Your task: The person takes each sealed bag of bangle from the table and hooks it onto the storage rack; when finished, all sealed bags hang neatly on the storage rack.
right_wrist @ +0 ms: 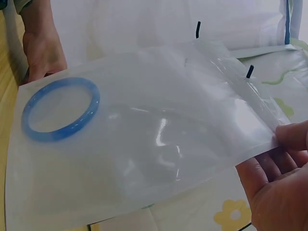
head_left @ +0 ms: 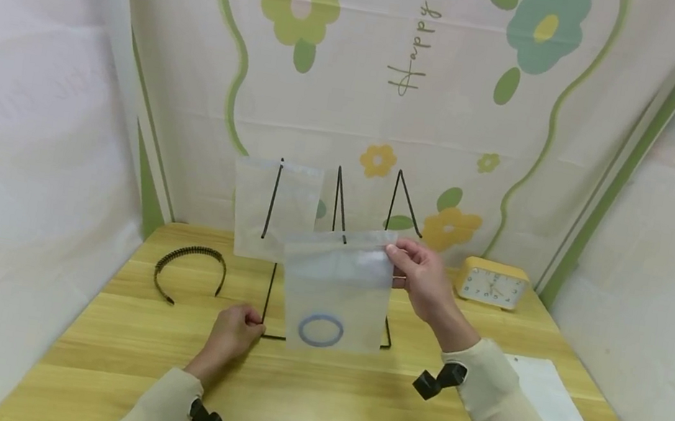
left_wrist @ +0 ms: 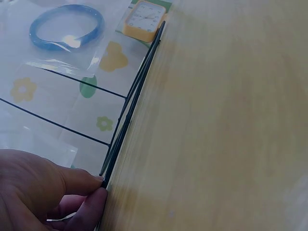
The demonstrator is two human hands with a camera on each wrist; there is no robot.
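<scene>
A translucent plastic bag (head_left: 336,283) hangs by its top edge on the middle prong of a black wire display rack (head_left: 269,295). Inside the bag's lower part lies a blue bangle (right_wrist: 72,129). My right hand (head_left: 427,286) pinches the bag's upper right corner between thumb and fingers. With thumb and fingertips my left hand (head_left: 235,333) grips the rack's front left base corner, seen closely in the left wrist view. A second translucent bag (head_left: 249,208) hangs on the left prong. The right prong carries no bag.
On the wooden table, a dark headband (head_left: 194,249) lies left of the rack. A yellow alarm clock (head_left: 492,283) stands at the back right. White sheets (head_left: 568,420) lie under the right forearm's side. Flower-printed cloth encloses the table's back and sides.
</scene>
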